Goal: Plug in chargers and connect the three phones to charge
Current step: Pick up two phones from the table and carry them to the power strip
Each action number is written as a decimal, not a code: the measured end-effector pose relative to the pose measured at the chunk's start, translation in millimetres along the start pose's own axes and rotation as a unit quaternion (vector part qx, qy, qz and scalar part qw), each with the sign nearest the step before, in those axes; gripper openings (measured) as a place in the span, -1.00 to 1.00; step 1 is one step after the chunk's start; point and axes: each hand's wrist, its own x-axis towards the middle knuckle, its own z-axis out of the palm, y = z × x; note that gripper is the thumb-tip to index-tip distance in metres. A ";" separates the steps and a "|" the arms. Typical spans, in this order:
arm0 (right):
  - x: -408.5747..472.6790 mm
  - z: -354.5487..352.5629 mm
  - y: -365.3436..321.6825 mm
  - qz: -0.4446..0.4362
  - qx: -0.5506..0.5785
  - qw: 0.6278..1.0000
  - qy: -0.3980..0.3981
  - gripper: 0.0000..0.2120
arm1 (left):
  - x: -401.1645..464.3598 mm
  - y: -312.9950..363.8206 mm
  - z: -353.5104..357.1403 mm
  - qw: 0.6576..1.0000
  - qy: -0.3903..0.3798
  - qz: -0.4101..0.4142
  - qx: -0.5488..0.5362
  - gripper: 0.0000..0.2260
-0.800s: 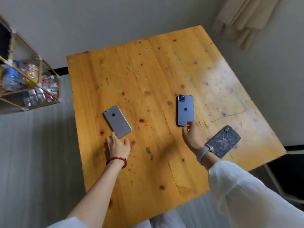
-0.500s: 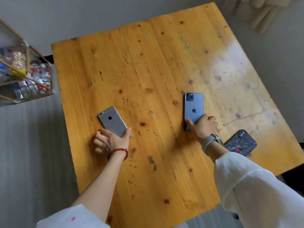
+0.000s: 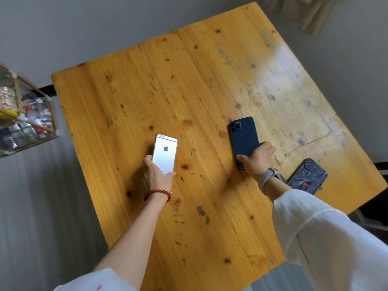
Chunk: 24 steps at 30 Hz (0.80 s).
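Note:
My left hand [image 3: 156, 175] grips the lower end of a silver phone [image 3: 165, 151], its back up and its top tilted off the wooden table [image 3: 147, 85]. My right hand [image 3: 257, 159] grips the bottom of a dark blue phone [image 3: 243, 137], back up, camera end pointing away from me. A third phone [image 3: 308, 175] in a dark patterned case lies flat near the table's right edge, just right of my right wrist. No charger or cable shows in view.
A wire rack [image 3: 25, 120] with bottles and packets stands on the floor left of the table. A pale curtain [image 3: 310, 15] hangs at the top right. A dark frame [image 3: 373, 219] sits beyond the table's right corner.
Both hands have closed around their phones. The silver phone has turned straighter and lifted at its top; the blue phone has been taken hold of at its bottom end.

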 end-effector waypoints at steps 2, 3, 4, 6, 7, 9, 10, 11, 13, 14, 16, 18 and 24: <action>-11.9 1.3 -3.6 -0.010 0.001 1.000 0.006 -0.54 | -0.5 -1.1 -4.9 0.998 -0.038 0.024 -0.031 -0.54; -18.3 1.3 -5.1 -0.020 -0.011 1.000 0.010 -0.61 | -1.8 -1.7 -6.5 0.997 -0.056 0.044 -0.037 -0.62; -24.7 0.8 -5.4 -0.031 -0.016 0.999 0.014 -0.66 | -4.5 -2.3 -7.9 0.995 -0.073 0.063 -0.038 -0.68; -40.0 -0.8 -2.5 -0.041 0.014 0.999 0.011 -0.72 | -14.5 -2.1 -10.1 0.990 -0.097 0.091 -0.047 -0.73; -50.0 -1.9 2.1 -0.042 0.039 0.998 0.005 -0.73 | -22.4 -1.8 -11.0 0.988 -0.106 0.101 -0.057 -0.74; -73.6 -3.1 17.3 -0.037 0.096 0.995 -0.010 -0.75 | -41.2 -2.7 -12.9 0.983 -0.113 0.121 -0.078 -0.74; -86.0 -3.7 26.9 -0.033 0.128 0.991 -0.019 -0.77 | -51.2 -3.5 -13.9 0.981 -0.113 0.132 -0.082 -0.74; -99.5 -4.2 38.1 -0.025 0.157 0.987 -0.026 -0.79 | -61.7 -4.4 -14.3 0.979 -0.118 0.144 -0.083 -0.76; -120.5 -3.2 56.6 -0.012 0.189 0.981 -0.032 -0.87 | -76.6 -8.2 -13.6 0.975 -0.134 0.153 -0.087 -0.79; -132.6 -5.7 69.8 0.000 0.202 0.979 -0.026 -0.92 | -86.9 -9.2 -10.9 0.973 -0.150 0.155 -0.079 -0.79; -153.7 -12.0 95.4 0.020 0.222 0.975 -0.011 -0.94 | -105.5 -10.4 -2.7 0.969 -0.173 0.166 -0.052 -0.81; -174.7 -23.6 125.3 0.049 0.238 0.970 0.006 -0.88 | -128.1 -5.8 8.9 0.961 -0.202 0.189 -0.027 -0.84; -235.7 -72.7 231.3 0.139 0.297 0.941 0.079 -0.80 | -228.3 29.7 62.3 0.909 -0.282 0.304 0.046 -0.85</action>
